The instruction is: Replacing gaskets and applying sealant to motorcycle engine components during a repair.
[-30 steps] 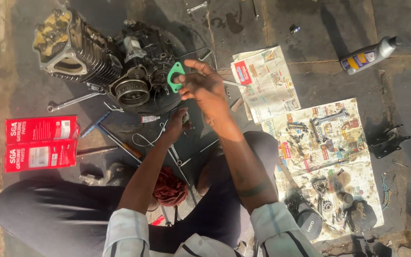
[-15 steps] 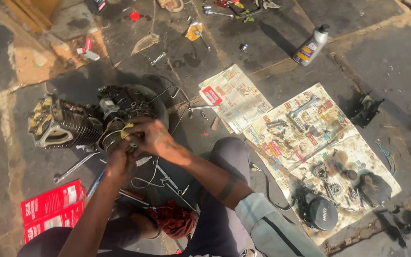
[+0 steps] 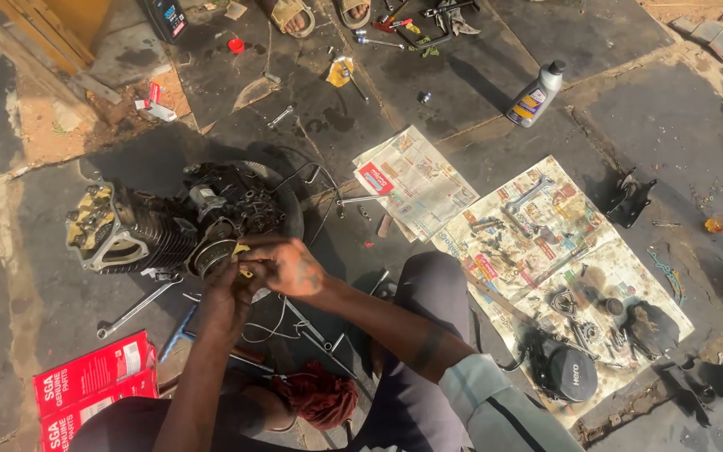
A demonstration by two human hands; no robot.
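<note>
Engine block (image 3: 140,230) is lying on the dark floor (image 3: 43,276) ahead of the knees; both hands, left hand (image 3: 226,295) and right hand (image 3: 288,266), are pinching something small against its round opening. Beyond, newspapers (image 3: 416,182) are lying spread beside an oil bottle (image 3: 535,95).

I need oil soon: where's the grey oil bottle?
In the head view, the grey oil bottle lies on the dark floor at upper right, just beyond the newspaper sheets, far from both hands.

right hand (image 3: 290,268) lowered to engine (image 3: 182,226)
</note>
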